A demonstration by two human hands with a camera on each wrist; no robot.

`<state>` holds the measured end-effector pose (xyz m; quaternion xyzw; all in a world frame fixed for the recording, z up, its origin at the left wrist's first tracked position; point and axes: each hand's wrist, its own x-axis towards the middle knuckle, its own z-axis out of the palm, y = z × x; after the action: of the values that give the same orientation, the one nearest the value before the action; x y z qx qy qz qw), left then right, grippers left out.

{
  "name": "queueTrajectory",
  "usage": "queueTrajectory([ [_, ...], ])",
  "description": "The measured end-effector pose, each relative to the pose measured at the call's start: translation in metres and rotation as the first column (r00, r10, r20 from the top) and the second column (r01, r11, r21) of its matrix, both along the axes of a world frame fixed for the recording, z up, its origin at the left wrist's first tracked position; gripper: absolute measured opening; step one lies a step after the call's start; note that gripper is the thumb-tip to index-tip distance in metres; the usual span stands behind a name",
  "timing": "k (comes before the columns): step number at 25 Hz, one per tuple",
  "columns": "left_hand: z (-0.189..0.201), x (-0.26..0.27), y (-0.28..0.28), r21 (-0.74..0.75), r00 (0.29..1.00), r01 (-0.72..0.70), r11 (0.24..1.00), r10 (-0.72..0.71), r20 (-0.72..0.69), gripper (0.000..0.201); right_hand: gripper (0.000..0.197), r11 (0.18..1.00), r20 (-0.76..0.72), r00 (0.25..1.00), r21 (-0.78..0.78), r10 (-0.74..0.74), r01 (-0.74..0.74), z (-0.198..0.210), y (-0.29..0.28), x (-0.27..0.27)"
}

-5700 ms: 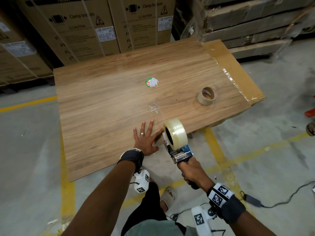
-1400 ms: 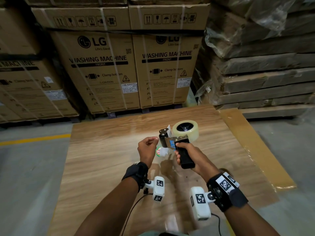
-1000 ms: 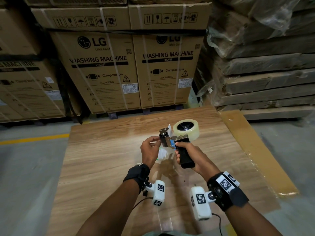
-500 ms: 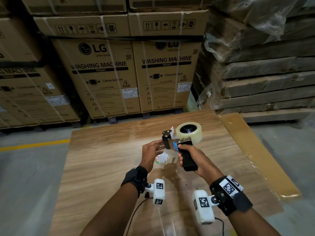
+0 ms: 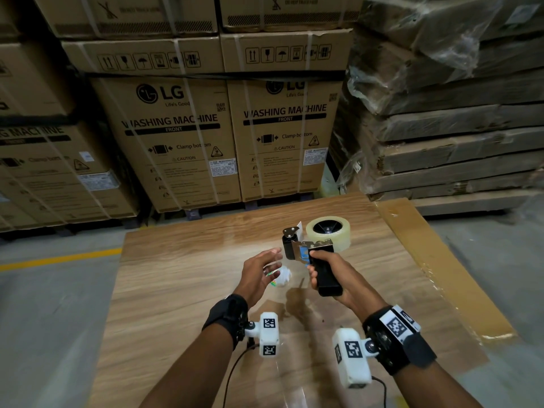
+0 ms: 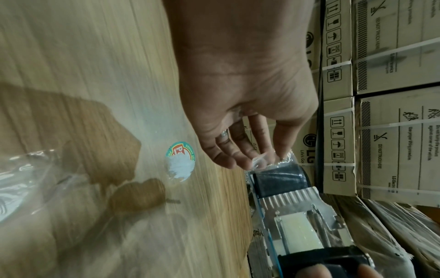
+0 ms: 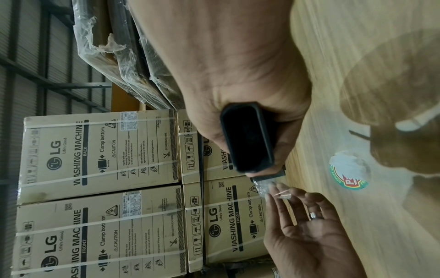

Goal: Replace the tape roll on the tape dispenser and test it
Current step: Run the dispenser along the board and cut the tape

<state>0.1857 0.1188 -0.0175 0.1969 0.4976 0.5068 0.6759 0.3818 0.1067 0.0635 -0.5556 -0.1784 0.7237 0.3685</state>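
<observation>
My right hand (image 5: 322, 273) grips the black handle (image 7: 247, 137) of the tape dispenser (image 5: 306, 248), held above the wooden board. A full clear tape roll (image 5: 328, 234) sits on its hub, lying flat to the right of the metal frame. My left hand (image 5: 272, 256) is beside the dispenser's front roller (image 6: 278, 178), with its fingers straight. Its fingertips (image 6: 240, 159) touch the loose clear tape end (image 6: 262, 161) that stands off the roller. The same tape end (image 7: 269, 186) shows between handle and fingers in the right wrist view.
The wooden board (image 5: 176, 275) carries a torn round sticker (image 5: 281, 276) under my hands and a clear film scrap (image 6: 23, 178). Washing machine cartons (image 5: 176, 128) stand behind. Wrapped flat packs (image 5: 441, 113) are stacked at right. A brown cardboard strip (image 5: 426, 254) edges the board.
My left hand, curled at the dispenser's front half a second ago, has straightened its fingers and drawn slightly left. The right hand keeps the dispenser in about the same place.
</observation>
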Motion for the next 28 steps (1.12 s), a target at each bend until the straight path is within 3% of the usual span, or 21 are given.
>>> queueTrajectory([
  [5, -0.004, 0.004, -0.006, 0.05, 0.999, 0.018, 0.999, -0.016, -0.039, 0.019, 0.027, 1.0, -0.019, 1.0, -0.015, -0.004, 0.004, 0.003, -0.005, 0.0],
  [10, -0.006, 0.006, -0.009, 0.111, 0.997, -0.051, 0.993, 0.057, -0.055, 0.009, 0.032, 1.0, -0.037, 0.999, -0.024, -0.014, 0.013, 0.007, -0.009, 0.002],
  [20, -0.006, 0.007, -0.005, 0.158, 0.991, -0.12, 0.98, 0.129, -0.044, 0.011, 0.024, 0.999, -0.134, 0.991, -0.043, -0.003, -0.003, 0.019, -0.013, 0.008],
  [28, -0.003, 0.009, 0.011, 0.289, 0.941, -0.103, 0.952, 0.187, -0.282, 0.012, 0.025, 0.992, -0.196, 0.981, -0.12, 0.008, -0.032, 0.021, -0.015, 0.008],
])
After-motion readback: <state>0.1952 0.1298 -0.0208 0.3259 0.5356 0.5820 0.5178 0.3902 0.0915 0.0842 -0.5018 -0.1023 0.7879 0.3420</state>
